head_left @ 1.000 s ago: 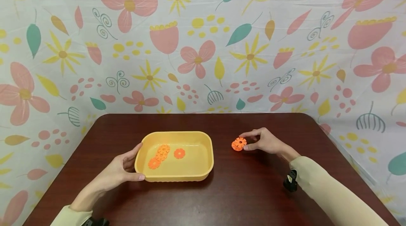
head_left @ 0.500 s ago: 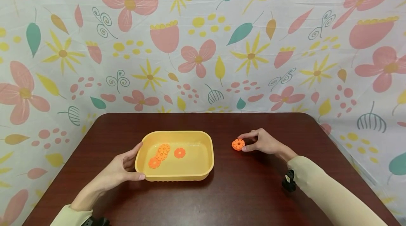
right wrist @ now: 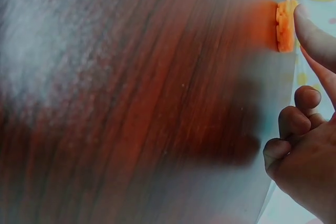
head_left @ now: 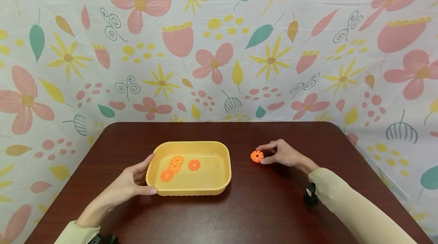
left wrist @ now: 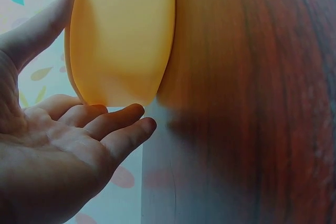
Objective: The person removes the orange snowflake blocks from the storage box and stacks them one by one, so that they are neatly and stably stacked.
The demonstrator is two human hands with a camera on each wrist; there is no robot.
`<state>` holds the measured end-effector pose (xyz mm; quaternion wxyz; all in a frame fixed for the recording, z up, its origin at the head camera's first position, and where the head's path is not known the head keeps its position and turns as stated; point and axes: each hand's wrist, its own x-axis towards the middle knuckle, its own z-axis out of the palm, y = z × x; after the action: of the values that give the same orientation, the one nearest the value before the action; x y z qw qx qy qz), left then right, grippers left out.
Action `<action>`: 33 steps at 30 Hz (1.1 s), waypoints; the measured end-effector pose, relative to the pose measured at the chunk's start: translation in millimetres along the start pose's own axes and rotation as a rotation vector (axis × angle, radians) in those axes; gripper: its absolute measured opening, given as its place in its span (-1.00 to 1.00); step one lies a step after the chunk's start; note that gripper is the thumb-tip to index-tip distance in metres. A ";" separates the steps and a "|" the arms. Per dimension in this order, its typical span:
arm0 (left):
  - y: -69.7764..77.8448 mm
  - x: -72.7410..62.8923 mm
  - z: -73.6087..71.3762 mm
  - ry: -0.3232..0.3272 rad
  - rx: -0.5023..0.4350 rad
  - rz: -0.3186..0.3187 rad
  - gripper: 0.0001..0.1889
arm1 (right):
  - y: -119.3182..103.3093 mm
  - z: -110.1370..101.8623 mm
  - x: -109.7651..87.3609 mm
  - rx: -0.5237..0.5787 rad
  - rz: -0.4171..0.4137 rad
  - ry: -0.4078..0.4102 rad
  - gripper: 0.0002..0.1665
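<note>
My left hand (head_left: 121, 187) holds the left end of a yellow plastic tub (head_left: 215, 191), thumb at the near corner and fingers at the far side. In the left wrist view, the hand's fingers run along the tub's end wall (left wrist: 121, 90). Inside the tub, at the left, several orange flower-shaped notched discs (head_left: 175, 167) lie overlapping, and a single disc (head_left: 194, 165) lies apart near the middle. To the tub's right, my right hand (head_left: 285, 154) pinches a small stack of orange notched discs (head_left: 256, 156) between thumb and index finger; the right wrist view shows the stack (right wrist: 285, 25) edge-on in layers.
Both hands work over a dark reddish-brown wooden table (head_left: 219, 221) with rounded far corners. A white cloth with flowers and leaves (head_left: 219, 95) hangs right behind the table's far edge. A black wrist camera (head_left: 310, 194) sits on the right wrist.
One second ago the right hand's upper disc stuck out to the right over the lower one; now it lies nearly squarely on it. The left hand and the tub have stayed put.
</note>
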<state>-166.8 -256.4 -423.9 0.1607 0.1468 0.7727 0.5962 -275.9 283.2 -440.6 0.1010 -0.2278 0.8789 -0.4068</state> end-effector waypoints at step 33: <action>1.1 0.0 0.5 0.004 -0.005 -0.020 0.14 | -3.8 1.5 5.8 -0.043 0.004 -0.022 -0.48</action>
<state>-166.6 -255.8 -422.9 0.1657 0.1375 0.7731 0.5966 -279.3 277.3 -438.6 0.1068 -0.2325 0.8867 -0.3852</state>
